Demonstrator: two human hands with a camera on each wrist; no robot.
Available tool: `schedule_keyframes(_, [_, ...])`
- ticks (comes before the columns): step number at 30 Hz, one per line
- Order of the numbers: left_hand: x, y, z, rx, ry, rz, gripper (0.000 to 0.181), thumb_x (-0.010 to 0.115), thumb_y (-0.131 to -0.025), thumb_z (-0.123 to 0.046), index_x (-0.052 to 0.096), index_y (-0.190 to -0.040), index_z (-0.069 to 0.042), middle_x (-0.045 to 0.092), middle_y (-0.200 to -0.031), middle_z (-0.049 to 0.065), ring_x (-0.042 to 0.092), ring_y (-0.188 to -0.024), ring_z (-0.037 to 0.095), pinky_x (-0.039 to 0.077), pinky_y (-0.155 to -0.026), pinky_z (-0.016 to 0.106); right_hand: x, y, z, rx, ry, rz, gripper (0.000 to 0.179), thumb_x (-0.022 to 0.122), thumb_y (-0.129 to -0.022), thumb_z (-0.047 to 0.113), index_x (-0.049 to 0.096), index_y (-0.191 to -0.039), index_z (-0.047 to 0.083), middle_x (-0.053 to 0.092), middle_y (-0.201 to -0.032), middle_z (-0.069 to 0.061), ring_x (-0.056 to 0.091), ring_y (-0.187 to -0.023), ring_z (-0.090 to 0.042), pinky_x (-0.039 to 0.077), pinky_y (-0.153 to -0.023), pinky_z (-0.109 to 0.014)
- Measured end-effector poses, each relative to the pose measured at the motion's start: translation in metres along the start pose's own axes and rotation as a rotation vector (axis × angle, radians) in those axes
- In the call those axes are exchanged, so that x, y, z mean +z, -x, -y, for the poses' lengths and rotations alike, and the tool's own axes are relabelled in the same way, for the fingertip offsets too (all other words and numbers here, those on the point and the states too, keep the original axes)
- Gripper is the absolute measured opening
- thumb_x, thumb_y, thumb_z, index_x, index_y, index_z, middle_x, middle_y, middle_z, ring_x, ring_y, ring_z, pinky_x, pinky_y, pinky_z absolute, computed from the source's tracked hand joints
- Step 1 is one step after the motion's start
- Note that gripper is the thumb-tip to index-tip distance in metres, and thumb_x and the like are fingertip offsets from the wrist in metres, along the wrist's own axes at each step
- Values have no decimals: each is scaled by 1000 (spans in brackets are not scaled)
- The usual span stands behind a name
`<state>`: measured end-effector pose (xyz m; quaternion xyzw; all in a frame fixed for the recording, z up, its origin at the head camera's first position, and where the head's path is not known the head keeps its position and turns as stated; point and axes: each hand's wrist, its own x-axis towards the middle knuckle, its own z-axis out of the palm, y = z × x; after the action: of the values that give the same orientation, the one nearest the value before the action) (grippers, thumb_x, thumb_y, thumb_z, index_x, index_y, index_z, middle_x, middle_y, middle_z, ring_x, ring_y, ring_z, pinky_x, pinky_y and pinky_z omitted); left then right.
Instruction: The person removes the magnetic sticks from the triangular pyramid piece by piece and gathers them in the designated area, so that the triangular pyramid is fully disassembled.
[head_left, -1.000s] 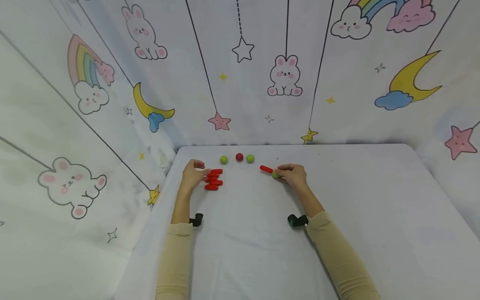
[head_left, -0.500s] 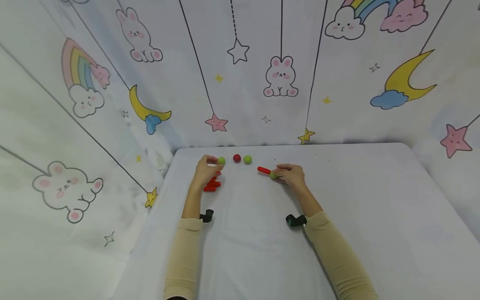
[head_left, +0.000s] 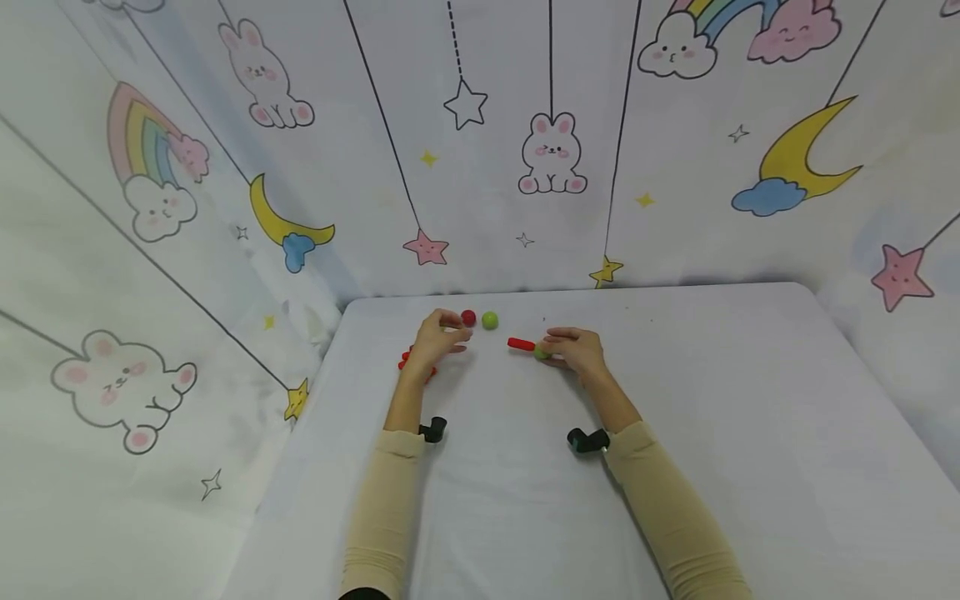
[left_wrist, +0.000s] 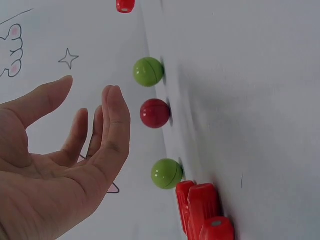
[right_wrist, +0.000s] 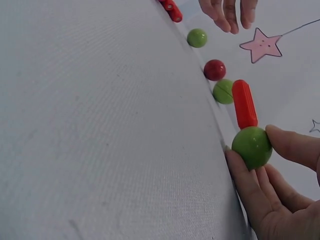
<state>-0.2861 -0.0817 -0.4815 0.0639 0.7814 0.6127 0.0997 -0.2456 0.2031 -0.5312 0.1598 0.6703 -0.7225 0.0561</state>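
My right hand (head_left: 583, 352) pinches a green ball (right_wrist: 251, 148) between thumb and fingers, close over the table. A red rod (right_wrist: 244, 104) sticks out from that ball, its far end pointing left in the head view. My left hand (head_left: 437, 337) hovers with nothing in its grasp, thumb and fingers apart in the left wrist view. Near its fingers are a red ball (left_wrist: 155, 113) and a green ball (left_wrist: 148, 72). Another green ball (left_wrist: 166, 173) lies beside several red rods (left_wrist: 202, 205); the left hand hides it in the head view and covers part of the rods.
The white-covered table (head_left: 510, 500) ends at a back edge just behind the balls. A printed fabric backdrop (head_left: 360, 150) rises behind it and along the left. Black wrist cameras (head_left: 587, 441) sit on both wrists.
My left hand has moved right, from beside the red rods past the left green ball toward the red one. The right hand keeps its hold on the green ball, nearly still.
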Motion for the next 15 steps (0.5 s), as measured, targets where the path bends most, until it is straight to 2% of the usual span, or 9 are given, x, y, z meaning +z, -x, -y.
schedule_keyframes(9, [17, -5, 3, -31, 1, 53, 41, 73, -98, -12, 54, -131, 5, 57, -127, 19, 71, -109, 31, 61, -91, 41, 2, -1, 1, 14, -68, 43, 53, 78, -91, -1, 59, -141, -5, 64, -138, -22, 65, -123, -31, 59, -95, -43])
schedule_keyframes(15, [28, -6, 8, -40, 7, 76, 44, 75, -97, -14, 55, -131, 4, 60, -124, 18, 71, -108, 31, 60, -93, 44, 4, 3, 4, 16, -79, 67, 56, 76, -91, -4, 57, -143, -5, 61, -143, -23, 65, -123, -31, 58, -96, -46])
